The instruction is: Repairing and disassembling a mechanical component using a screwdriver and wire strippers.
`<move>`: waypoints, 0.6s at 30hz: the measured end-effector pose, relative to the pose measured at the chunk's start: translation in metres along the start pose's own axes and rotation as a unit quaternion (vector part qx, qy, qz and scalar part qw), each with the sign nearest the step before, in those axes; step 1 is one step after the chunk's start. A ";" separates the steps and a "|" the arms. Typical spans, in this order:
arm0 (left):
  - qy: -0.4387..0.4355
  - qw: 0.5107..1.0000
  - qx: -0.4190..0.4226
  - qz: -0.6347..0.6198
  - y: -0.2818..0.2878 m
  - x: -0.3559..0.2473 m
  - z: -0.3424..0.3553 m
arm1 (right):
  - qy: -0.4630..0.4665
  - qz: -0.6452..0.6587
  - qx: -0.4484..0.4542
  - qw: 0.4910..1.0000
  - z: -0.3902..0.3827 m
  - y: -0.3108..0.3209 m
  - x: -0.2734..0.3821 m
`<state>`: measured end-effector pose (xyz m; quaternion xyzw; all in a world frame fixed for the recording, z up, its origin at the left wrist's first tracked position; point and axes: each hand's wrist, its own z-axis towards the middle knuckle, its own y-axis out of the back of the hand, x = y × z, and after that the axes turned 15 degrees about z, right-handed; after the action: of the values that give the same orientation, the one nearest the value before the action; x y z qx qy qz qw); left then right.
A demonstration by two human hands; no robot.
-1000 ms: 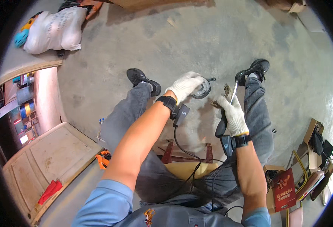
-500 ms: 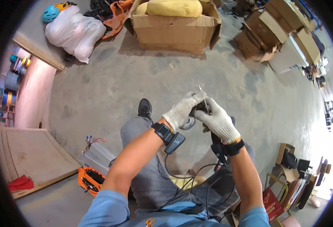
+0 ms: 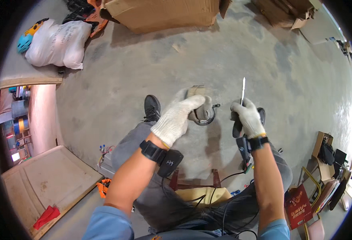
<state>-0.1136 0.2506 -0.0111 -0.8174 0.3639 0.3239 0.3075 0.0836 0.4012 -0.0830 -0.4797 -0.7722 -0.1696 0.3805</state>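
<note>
My left hand (image 3: 175, 120), in a white knitted glove, is closed around a device that is blurred and partly hidden by the fingers. A beige block-like part (image 3: 196, 91) shows beyond the knuckles. To the right of the fingers, a dark curved rim (image 3: 211, 119) with a small knob at its end bends around a grey section. My right hand (image 3: 248, 118), gloved likewise, grips a screwdriver (image 3: 243, 89) apart from the device. Its slim bright shaft points away from me, while the palm mostly covers the dark handle.
Cardboard boxes (image 3: 164, 16) stand at the far side, with a white plastic bag (image 3: 60, 45) and a blue helmet (image 3: 24, 43) at far left. A wooden panel (image 3: 48, 172) holds a red cloth (image 3: 47, 217). Black cables hang across my lap above a low stool (image 3: 204, 196).
My hands have parted: the right has moved right with the screwdriver, away from the device in my left. The view has shifted, with the boxes now nearer the upper edge.
</note>
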 end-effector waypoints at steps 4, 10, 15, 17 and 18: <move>0.012 1.000 0.010 -0.027 -0.012 0.001 0.012 | -0.126 -0.028 -0.092 0.987 0.084 0.075 -0.157; -0.006 0.998 -0.057 0.034 0.003 -0.007 0.001 | -0.126 -0.321 -0.120 0.931 0.100 0.073 -0.252; 0.023 0.995 -0.073 0.060 -0.002 -0.011 0.004 | -0.097 -0.399 -0.094 0.907 0.116 0.079 -0.259; 0.014 0.997 -0.055 0.052 -0.003 -0.014 0.001 | -0.072 -0.425 -0.102 0.897 0.116 0.074 -0.241; 0.013 0.998 -0.049 0.047 -0.006 -0.016 -0.001 | -0.069 -0.417 -0.093 0.902 0.117 0.080 -0.228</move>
<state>-0.1164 0.2591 0.0031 -0.8176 0.3896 0.3448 0.2467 0.1608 0.3737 -0.3389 -0.1581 -0.9064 -0.3506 0.1746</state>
